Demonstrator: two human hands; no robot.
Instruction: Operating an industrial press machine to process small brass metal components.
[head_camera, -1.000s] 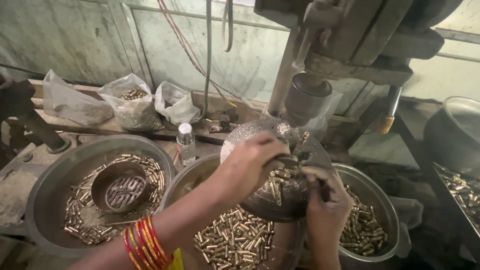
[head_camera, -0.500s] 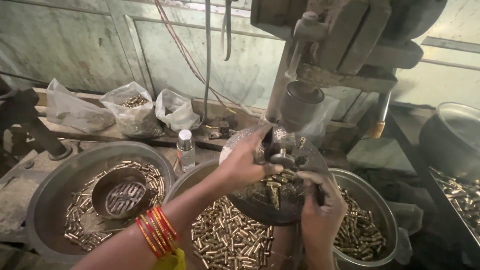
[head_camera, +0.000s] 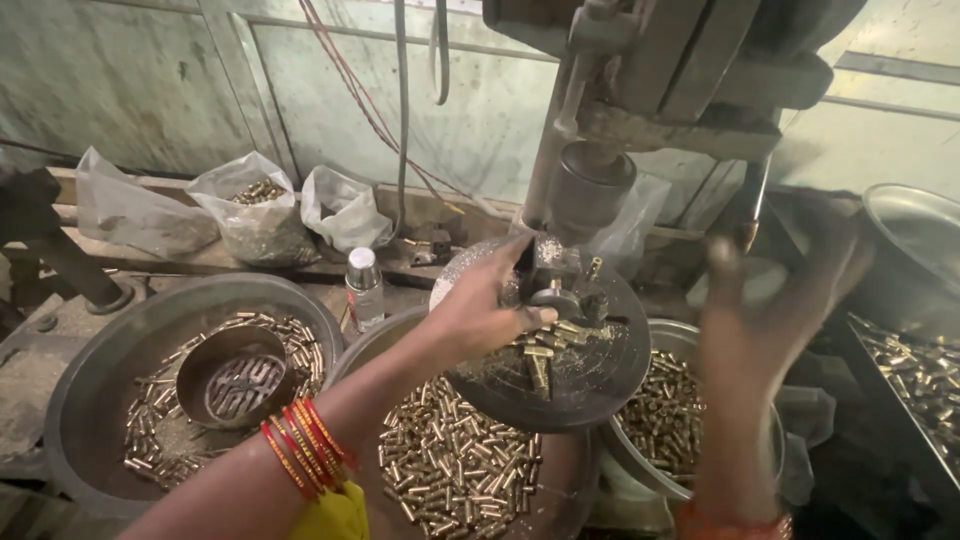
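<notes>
Brass pieces (head_camera: 545, 352) lie loose on the round dark drill table (head_camera: 590, 395), clustered near its middle, just under the machine's spindle (head_camera: 590, 185). Left hand (head_camera: 478, 310) rests over the table's left edge, fingers curled toward a small dark fixture (head_camera: 552, 280) at the table's rear centre; thumb and fingertips touch the brass pieces beside it, whether one is pinched cannot tell. Red and gold bangles (head_camera: 305, 447) sit on that wrist. Right hand (head_camera: 775, 295) is raised off the table's right edge, heavily blurred, fingers spread wide, holding nothing visible; it is near a lever handle (head_camera: 748, 215) hanging from the machine head, contact cannot tell.

Below the table's front edge, a metal basin (head_camera: 375, 345) holds a heap of brass cases (head_camera: 455, 465). A second basin (head_camera: 685, 335) under the table's right edge holds more. Far left, a large grey pan (head_camera: 85, 400) carries scattered cases and a small round bowl (head_camera: 238, 375) with a slotted bottom. A small bottle with a silver cap (head_camera: 364, 288) stands upright between the grey pan and the drill table. Clear plastic bags (head_camera: 255, 210) sit along the back ledge, one showing brass inside. A tray of cases (head_camera: 915, 375) lies at the far right.
</notes>
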